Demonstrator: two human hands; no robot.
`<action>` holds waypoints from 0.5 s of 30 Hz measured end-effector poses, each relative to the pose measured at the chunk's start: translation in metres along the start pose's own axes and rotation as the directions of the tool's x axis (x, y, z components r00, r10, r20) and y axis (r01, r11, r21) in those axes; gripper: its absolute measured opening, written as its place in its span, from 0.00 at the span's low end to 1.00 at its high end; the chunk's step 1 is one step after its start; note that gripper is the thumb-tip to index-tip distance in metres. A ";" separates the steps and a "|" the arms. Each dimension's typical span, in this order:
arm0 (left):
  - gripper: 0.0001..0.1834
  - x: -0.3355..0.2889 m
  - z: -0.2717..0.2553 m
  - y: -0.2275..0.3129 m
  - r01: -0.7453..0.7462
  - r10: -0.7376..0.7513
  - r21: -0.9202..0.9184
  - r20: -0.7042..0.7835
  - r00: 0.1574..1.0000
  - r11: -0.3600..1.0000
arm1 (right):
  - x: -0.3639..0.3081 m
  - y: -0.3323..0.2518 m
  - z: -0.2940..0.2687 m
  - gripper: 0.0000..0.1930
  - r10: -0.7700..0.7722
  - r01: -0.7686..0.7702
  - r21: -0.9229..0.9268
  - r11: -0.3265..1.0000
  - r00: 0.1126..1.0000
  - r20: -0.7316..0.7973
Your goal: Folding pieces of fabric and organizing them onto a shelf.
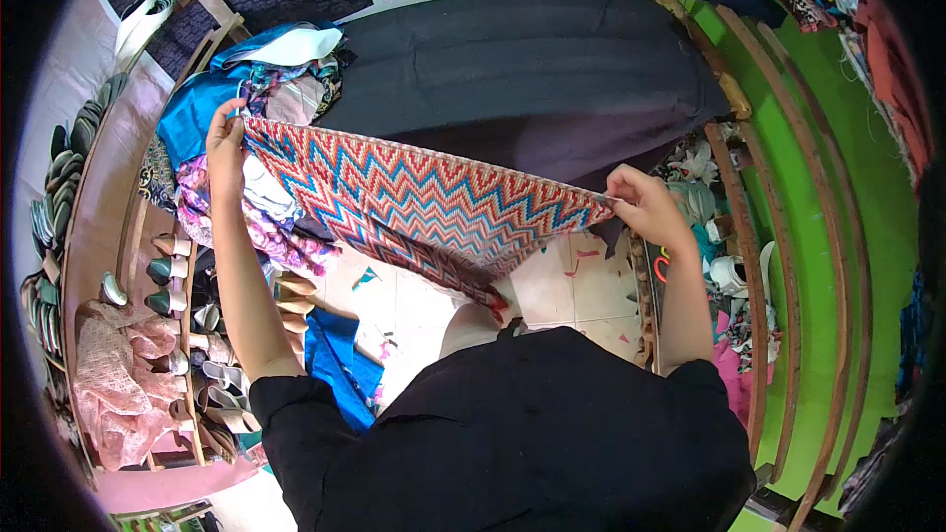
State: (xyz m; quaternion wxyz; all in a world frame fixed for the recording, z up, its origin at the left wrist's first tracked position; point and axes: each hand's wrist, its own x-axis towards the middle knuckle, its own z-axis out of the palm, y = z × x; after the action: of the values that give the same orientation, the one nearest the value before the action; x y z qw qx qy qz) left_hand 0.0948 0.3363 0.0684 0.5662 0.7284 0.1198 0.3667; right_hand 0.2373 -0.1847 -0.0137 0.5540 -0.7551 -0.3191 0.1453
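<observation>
A zigzag-patterned cloth (424,197) in red, blue and white hangs stretched between my two hands. My left hand (227,133) pinches its upper left corner, raised near a heap of fabrics. At the upper right corner, my right hand (645,205) grips the edge between thumb and fingers. The cloth's top edge runs taut and slopes down to the right. Its lower part drops in folds toward the floor, close to my body. Behind it lies a table covered with black cloth (512,59).
Shiny blue and floral fabrics (197,123) are heaped at the table's left end. Shoes (227,399) fill the left shelves, with a pink lacy cloth (123,374) over one. Blue fabric (340,365) and scraps lie on the tiled floor (572,286). Wooden rails (808,158) line the green right wall.
</observation>
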 end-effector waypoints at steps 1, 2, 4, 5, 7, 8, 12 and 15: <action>0.12 0.002 -0.004 -0.007 0.025 -0.024 0.034 -0.035 0.999 0.999 | -0.006 -0.023 -0.003 0.08 0.008 -0.004 -0.069 0.998 0.999 0.047; 0.12 0.004 -0.004 -0.012 0.021 -0.020 0.030 -0.033 0.999 0.999 | -0.011 -0.037 -0.005 0.07 0.022 -0.009 -0.139 0.990 0.996 0.091; 0.12 0.007 -0.002 -0.017 0.006 -0.001 0.097 -0.058 0.998 0.995 | -0.018 -0.045 -0.012 0.09 -0.034 0.058 -0.170 0.984 0.990 0.138; 0.11 0.007 0.003 -0.017 -0.002 0.006 0.096 -0.050 0.999 0.995 | -0.021 -0.048 -0.015 0.11 -0.096 0.137 -0.158 0.978 0.966 0.242; 0.11 0.010 0.006 -0.014 -0.004 0.006 0.140 -0.008 1.000 0.990 | -0.028 -0.049 -0.018 0.15 -0.165 0.187 -0.024 0.982 0.912 0.376; 0.10 0.010 0.009 -0.011 -0.004 -0.002 0.188 0.031 1.000 0.982 | -0.032 -0.051 -0.017 0.15 -0.167 0.191 -0.028 0.981 0.912 0.375; 0.09 0.007 0.013 -0.010 -0.048 0.042 0.193 0.038 0.998 0.980 | -0.037 -0.061 -0.009 0.11 0.075 -0.052 -0.180 0.982 0.989 0.125; 0.09 0.010 0.023 -0.005 -0.048 0.037 0.225 0.056 0.998 0.973 | -0.037 -0.055 -0.010 0.12 -0.055 0.073 -0.464 0.883 0.997 0.052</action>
State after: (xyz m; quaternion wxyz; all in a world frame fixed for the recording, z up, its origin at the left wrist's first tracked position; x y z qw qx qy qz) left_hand 0.1183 0.3275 0.0660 0.4744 0.7997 0.1307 0.3440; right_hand 0.1978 -0.2065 0.0356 0.3553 -0.8520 -0.3797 0.0602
